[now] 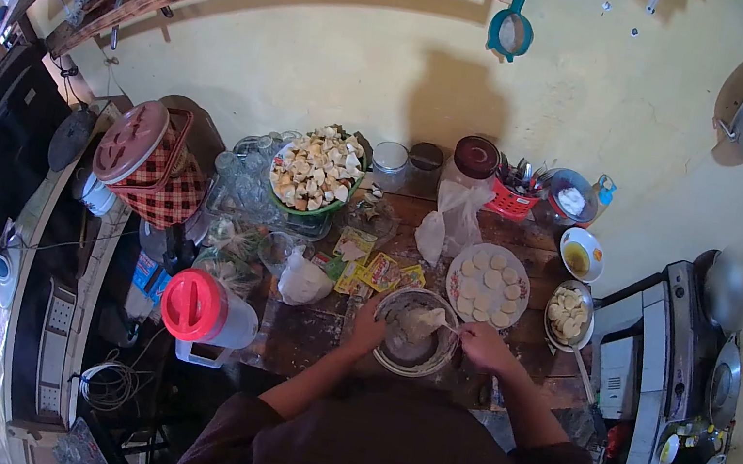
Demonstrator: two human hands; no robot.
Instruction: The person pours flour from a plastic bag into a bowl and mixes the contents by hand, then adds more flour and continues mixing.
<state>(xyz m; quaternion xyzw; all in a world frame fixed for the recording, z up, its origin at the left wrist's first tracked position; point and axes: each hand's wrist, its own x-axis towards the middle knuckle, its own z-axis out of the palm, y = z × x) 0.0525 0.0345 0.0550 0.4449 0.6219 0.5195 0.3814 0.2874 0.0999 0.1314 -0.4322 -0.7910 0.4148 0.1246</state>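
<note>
A round bowl (445, 360) stands at the table's front edge, with pale sticky dough (420, 326) inside. My left hand (366, 327) grips the bowl's left rim. At the right rim, my right hand (484, 345) is closed round the thin handle of a spoon (449, 327), whose head is hidden in the dough. Just beyond my right hand lies a white plate (454, 290) with several flat pale dough rounds (493, 279). Colourful seasoning packets (381, 272) lie behind the bowl, and a white plastic bag (304, 280) sits to the left of my left hand.
A jug with a red lid (194, 305) stands at left front. Behind are a bowl of cut pale pieces (318, 169), jars (390, 161) and a red basket of utensils (515, 197). At right are a pan of pale pieces (568, 314), a bowl of yellow liquid (581, 256) and a stove (679, 333).
</note>
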